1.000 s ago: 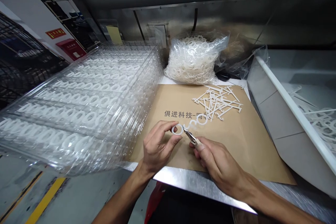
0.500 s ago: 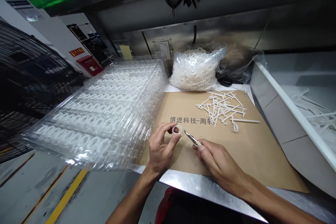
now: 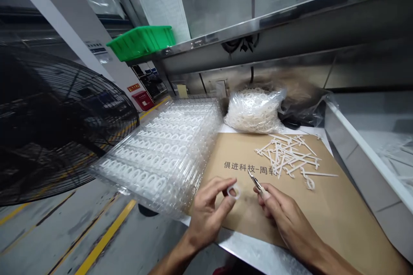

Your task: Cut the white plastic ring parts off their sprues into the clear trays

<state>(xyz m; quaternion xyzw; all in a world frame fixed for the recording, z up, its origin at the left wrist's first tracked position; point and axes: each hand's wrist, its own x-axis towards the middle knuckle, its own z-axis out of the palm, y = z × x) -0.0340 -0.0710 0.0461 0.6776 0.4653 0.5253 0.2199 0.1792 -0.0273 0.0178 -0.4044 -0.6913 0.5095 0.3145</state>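
Between the thumb and index finger of my left hand [image 3: 213, 211] is a small white ring [image 3: 233, 191], held over the cardboard sheet [image 3: 325, 219]. My right hand [image 3: 284, 212] grips small metal nippers [image 3: 255, 181], whose tips point up and to the left, apart from the ring. Beyond my right hand, a loose heap of thin white plastic sprues [image 3: 287, 154] lies on the cardboard. To the left stands a stack of clear trays [image 3: 161, 146] with rows of white rings in them.
A clear bag of white rings [image 3: 254, 109] sits at the back, with a dark plastic bag [image 3: 303, 99] beside it. On the right is a large white bin [image 3: 364, 150] holding white pieces. A green basket [image 3: 142, 42] and a fan [image 3: 71, 124] are at the left.
The camera view has tilted up and shifted left, so the scene sits lower and further right. Both hands keep their holds on the ring and the nippers.
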